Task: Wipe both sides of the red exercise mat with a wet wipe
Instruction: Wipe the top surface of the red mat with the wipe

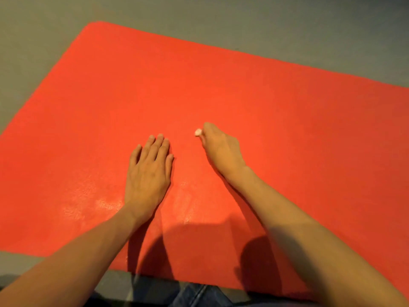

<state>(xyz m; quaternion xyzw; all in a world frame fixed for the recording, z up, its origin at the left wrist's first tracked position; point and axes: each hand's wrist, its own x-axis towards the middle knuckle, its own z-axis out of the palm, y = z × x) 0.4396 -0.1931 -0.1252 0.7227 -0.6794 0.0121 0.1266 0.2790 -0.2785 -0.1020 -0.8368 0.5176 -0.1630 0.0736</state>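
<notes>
1. While leaning over its near edge, working on the upward face of the red exercise mat (265, 96), which is lying flat on the grey floor (199, 16) and filling most of the view.
2. Pressing the left hand (148, 171) palm-down on the mat near the middle, fingers straight and close together, holding nothing, probably pinning the mat against sliding.
3. Gripping the wet wipe (198, 132) in the right hand (221, 149), fingers curled over it, only a small white end peeking out at the thumb side. Hovering at or on the surface just beside the left hand, though not possible to tell whether actually touching.
4. Showing a pale damp sheen (106, 202) around the left wrist, so probably sitting partway through the first side, with the far strip and the right end looking dry.
5. Calling next for pushing the wipe outward in long overlapping strokes toward the far edge, keeping the flat hand down as an anchor, and only afterwards turning the mat over for the underside.
</notes>
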